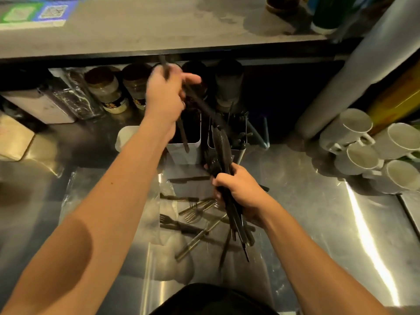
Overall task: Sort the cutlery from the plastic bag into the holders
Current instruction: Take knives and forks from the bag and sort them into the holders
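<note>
Right hand is gripping a bundle of dark cutlery round its middle, fingers wrapped tight, with the working ends pointing up toward the holders and the handles trailing down over the plastic bag. Judgement: the bundle is being kept as a stock of 1 kind, close to the holders, so that the other hand can be drawing pieces off it without going back to the bag.

Left hand is reaching forward over the left holder, arm stretched out from the lower left, wrist slightly cocked. Its fingers are curling round 1 long dark utensil, which is slanting from beyond the knuckles down toward the bundle. The hand is blurred, so the exact finger placement cannot be told. A further dark piece is hanging below the hand over the holder's front wall; whether the hand is also holding it cannot be told.

The right holder is standing just beside the left one and already contains upright pieces.

Unsorted forks and knives are lying loose on the flattened bag on the steel counter, between the 2 forearms. White mugs are standing at the right, well apart from the work.

Judgement: sorting is partly done; the bundle and the loose pile remain.
</note>
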Tool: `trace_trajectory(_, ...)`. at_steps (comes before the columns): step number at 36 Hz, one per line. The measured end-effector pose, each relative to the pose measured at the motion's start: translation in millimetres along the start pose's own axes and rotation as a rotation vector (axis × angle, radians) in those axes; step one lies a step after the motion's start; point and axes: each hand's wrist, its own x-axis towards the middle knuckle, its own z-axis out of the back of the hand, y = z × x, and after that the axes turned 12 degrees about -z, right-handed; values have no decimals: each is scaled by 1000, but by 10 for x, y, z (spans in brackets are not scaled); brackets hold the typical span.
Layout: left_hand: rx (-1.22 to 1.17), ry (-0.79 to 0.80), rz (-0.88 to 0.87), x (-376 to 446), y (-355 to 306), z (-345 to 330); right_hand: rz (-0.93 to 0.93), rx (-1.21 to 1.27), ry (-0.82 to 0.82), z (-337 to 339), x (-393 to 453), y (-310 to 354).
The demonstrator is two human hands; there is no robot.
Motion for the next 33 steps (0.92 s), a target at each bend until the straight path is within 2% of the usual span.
trace_trajectory(2, -37, -180, -146, 100, -53, 16, -9, -14, -61, 43, -1, -1)
trace_trajectory(3, -40, -216, -200, 131, -66, 7, -10, -16, -96, 67, 9, -1)
trace_trajectory(5, 10, -153, -204, 126, -77, -77, 5, -26, -174, 103, 34, 12)
trace_trajectory(7, 268, 83, -124, 54, -58, -210, 36, -32, -252, 127, 74, 24)
trace_trajectory(9, 675, 482, -61, -101, 56, -330, 78, 16, -318, 133, 114, 45)
trace_trajectory(11, 912, 802, -12, -277, 184, -431, 127, -6, -379, 154, 146, 62)
trace_trajectory(13, 887, 866, 2, -376, 271, -500, 150, -61, -411, 195, 131, 90)
trace_trajectory(19, 699, 674, -38, -419, 265, -629, 199, -145, -419, 315, 36, 141)
trace_trajectory(26, 257, 217, -106, -193, 164, -625, 173, -223, -382, 446, 68, 186)
trace_trajectory(31, 38, -188, -240, 146, 143, -611, 81, -276, -328, 541, 86, 99)
trace_trajectory(33, -4, -265, -244, 288, 163, -636, 65, -256, -332, 578, 81, 49)
